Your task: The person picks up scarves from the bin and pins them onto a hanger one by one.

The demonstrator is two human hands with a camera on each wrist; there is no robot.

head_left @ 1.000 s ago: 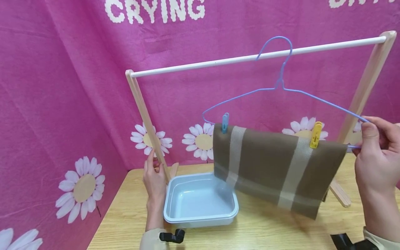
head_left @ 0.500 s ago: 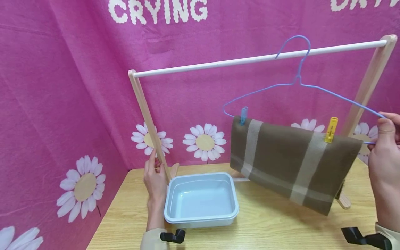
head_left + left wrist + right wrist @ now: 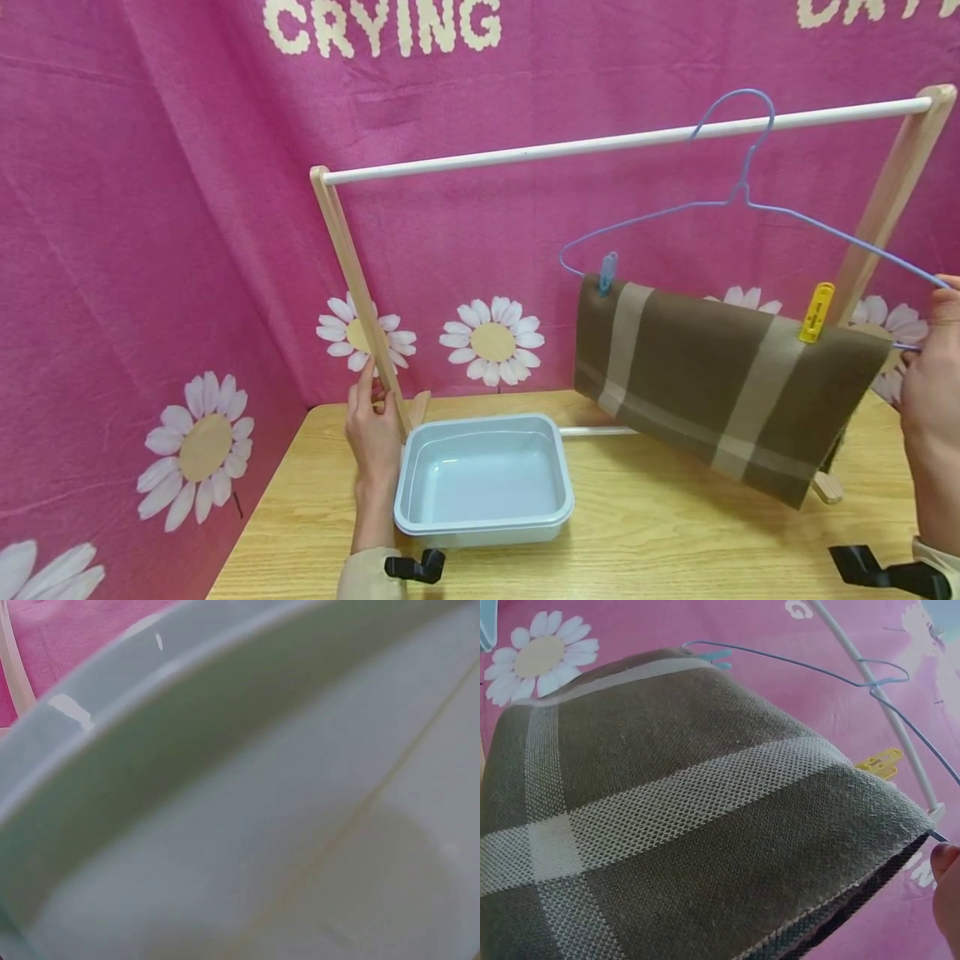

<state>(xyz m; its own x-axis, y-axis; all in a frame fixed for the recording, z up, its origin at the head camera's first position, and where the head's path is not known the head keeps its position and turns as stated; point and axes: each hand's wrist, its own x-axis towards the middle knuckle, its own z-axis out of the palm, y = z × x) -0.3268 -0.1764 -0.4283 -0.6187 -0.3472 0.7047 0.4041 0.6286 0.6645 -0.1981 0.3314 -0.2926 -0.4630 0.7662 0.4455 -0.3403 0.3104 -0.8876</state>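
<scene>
A blue wire hanger (image 3: 738, 200) has its hook over the white rod (image 3: 525, 152) of a wooden-legged rack. Folded over its lower bar is a brown cloth (image 3: 697, 367) with pale stripes, which fills much of the right wrist view. A blue clothespin (image 3: 607, 273) and a yellow clothespin (image 3: 816, 312) sit on the cloth's top edge. My right hand (image 3: 933, 400), partly cut off at the frame edge, grips the hanger's right end. With fingers and thumb at the rack's left post (image 3: 348, 258), my left hand (image 3: 373, 433) holds it low down.
A pale blue plastic basin (image 3: 483, 525) stands on the wooden table (image 3: 630, 550) beside my left forearm; its inside fills the left wrist view. Behind the rack hangs a pink curtain (image 3: 465, 242) printed with daisies. A lower white rod (image 3: 597, 432) runs behind the basin.
The hanger, with cloth and clothespins, has slid rightward along the rod, my right hand moving with it. The lower rod has come into sight. My left hand stays at the post.
</scene>
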